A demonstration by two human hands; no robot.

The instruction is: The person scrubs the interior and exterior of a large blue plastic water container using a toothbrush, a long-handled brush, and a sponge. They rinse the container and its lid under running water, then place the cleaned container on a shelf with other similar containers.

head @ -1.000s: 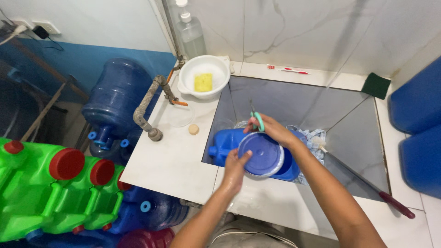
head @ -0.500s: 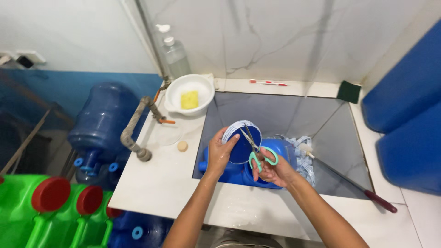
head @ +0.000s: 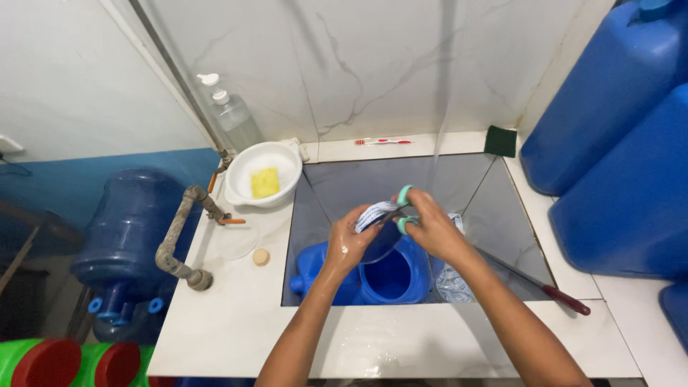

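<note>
The blue round lid (head: 376,236), which a second ago lay flat over the mouth of the blue container (head: 387,276) in the sink (head: 502,208), is now lifted off and tipped up on edge above that container, and the wide round mouth below it shows open and dark blue inside. The left hand (head: 349,245) is closed on the lid's left edge, fingers curled around it, wet and glistening. The right hand (head: 430,226) has come round from the far side to the near right and is closed through the pale green handles of the scissors (head: 400,211), whose blades now sit against the white printed strip (head: 374,213) that runs along the lid's upper edge; half a second ago the scissors were only laid across the lid. From where I stand that reads as the work moving from handling the lid to cutting at the strip on it, though I cannot tell whether the blades have bitten yet. Beside the container a crumpled clear plastic wrap (head: 450,276) lies in the sink, and a red-handled knife (head: 537,279) rests over the sink's right edge. On the desk (head: 229,315) to the left stand a white bowl (head: 261,175) with a yellow sponge (head: 264,182) in it.
</note>
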